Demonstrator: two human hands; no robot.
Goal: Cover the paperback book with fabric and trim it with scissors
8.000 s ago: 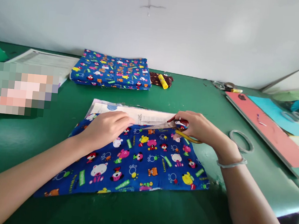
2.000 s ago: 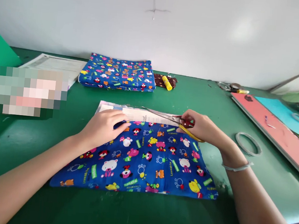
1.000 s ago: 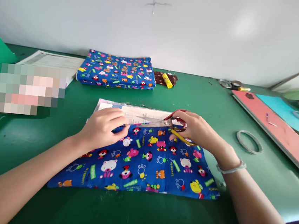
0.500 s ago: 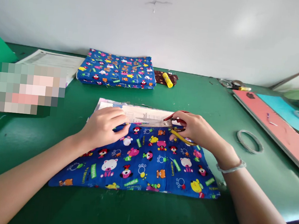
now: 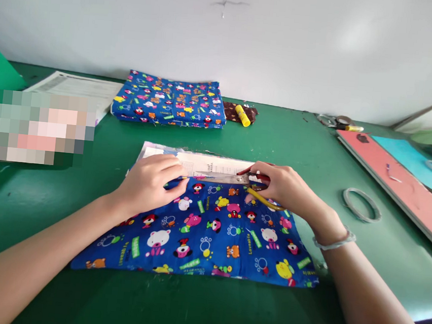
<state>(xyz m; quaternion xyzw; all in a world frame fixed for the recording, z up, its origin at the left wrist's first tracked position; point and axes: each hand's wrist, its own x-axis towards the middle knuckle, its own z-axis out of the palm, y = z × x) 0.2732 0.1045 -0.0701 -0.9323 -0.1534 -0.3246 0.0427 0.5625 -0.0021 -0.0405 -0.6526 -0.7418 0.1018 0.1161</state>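
Blue fabric (image 5: 201, 232) printed with cartoon animals lies flat on the green table, over the near part of some printed paper sheets (image 5: 185, 160). My left hand (image 5: 156, 182) is closed at the fabric's far edge, pinching it between thumb and fingers. In my right hand (image 5: 278, 183) are scissors (image 5: 241, 178) with one red and one yellow handle. Their blades point left along that same edge, toward my left fingertips. The fabric partly hides the lower blade.
Folded fabric of the same print (image 5: 172, 101) lies at the back. Beside it a yellow glue stick (image 5: 242, 115) rests on brown cloth. On the right are a tape ring (image 5: 362, 205) and a pink board (image 5: 400, 185). More papers (image 5: 73, 89) lie at the back left, near a blurred-out patch.
The scissors' handles have come closer together and the blades have narrowed at the fabric's edge. My left hand and the fabric stay in place.
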